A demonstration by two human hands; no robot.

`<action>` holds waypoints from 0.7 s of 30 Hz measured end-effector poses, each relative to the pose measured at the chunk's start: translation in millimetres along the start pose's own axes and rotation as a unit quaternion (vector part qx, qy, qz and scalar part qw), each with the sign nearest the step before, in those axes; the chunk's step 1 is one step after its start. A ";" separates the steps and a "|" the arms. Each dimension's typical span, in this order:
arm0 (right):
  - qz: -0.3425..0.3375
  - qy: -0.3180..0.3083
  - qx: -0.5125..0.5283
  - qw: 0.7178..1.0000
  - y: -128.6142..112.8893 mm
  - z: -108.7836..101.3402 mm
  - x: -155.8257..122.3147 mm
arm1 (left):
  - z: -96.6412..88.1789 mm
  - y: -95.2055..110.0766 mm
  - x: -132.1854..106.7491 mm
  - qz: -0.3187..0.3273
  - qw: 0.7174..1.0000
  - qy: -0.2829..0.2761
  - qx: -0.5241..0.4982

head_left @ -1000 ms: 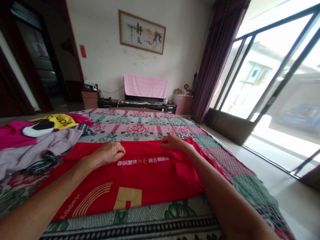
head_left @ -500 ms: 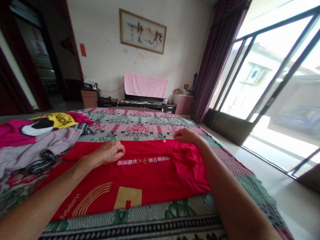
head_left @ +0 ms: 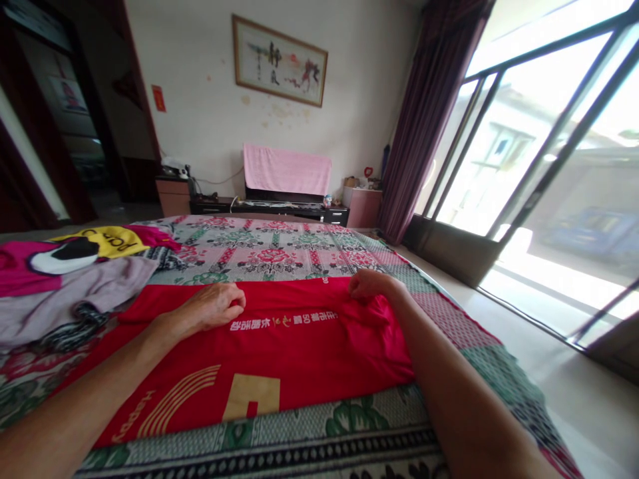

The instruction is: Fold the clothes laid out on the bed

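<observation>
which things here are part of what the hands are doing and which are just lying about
In hand: red shirt, its far edge gripped by left hand and right hand.
Lying about: clothes pile on the left, pink towel, framed picture, curtain.

The red shirt (head_left: 299, 352) carries a gold word (head_left: 130, 417), "Happy", upside down beside the left forearm, nearer than the left hand (head_left: 214, 307). Between that hand and the right hand (head_left: 372, 285) runs a row of white Chinese characters (head_left: 284, 320), upside down and too small to read. Far left of the left hand, a yellow garment (head_left: 107, 241) shows dark letters, seemingly "POS"
</observation>
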State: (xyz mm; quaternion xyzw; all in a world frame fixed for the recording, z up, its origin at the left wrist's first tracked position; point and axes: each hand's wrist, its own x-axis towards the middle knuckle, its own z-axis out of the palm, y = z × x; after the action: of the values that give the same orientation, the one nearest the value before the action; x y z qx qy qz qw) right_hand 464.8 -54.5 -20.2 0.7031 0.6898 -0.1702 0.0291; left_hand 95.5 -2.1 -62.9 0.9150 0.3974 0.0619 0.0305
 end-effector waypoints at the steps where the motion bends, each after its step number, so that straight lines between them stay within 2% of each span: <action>1: -0.002 0.001 -0.013 1.000 -3.1 -0.6 -1.8 | 0.0 0.0 0.0 0.000 1.000 0.000 0.000; 5: 0.002 0.023 -0.077 0.997 -16.2 0.2 -7.3 | -0.1 0.3 -0.1 -0.001 1.000 -0.002 0.002; 8: 0.011 0.033 -0.095 0.995 -17.5 3.0 -5.8 | -0.2 0.5 0.2 0.001 1.000 -0.003 0.001; 10: 0.013 0.030 -0.064 0.997 -12.4 4.3 -2.5 | -0.2 0.5 0.3 0.005 1.000 -0.002 0.000; 14: 0.046 0.046 0.077 0.995 5.7 4.1 7.0 | 0.1 0.6 0.2 0.000 1.000 -0.001 0.002; 15: 0.066 0.073 0.098 0.990 11.2 3.8 9.7 | 0.1 0.8 0.1 -0.002 1.000 -0.001 0.003; 17: 0.118 0.167 0.127 0.971 23.5 3.5 15.1 | 0.4 1.2 -0.2 -0.003 1.000 0.002 0.004; 19: 0.163 0.287 0.160 0.930 35.9 4.1 20.2 | 1.0 1.4 -0.4 -0.005 1.000 0.006 0.004; 21: 0.162 0.379 0.179 0.893 43.9 6.2 24.7 | 1.9 0.8 -0.1 -0.007 1.000 0.009 0.006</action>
State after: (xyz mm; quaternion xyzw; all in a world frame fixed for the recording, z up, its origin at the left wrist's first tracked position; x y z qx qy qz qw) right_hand 506.4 -34.5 -41.4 0.8095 0.4825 -0.0043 -0.3343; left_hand 96.3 -2.7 -64.8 0.9120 0.4040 0.0678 0.0219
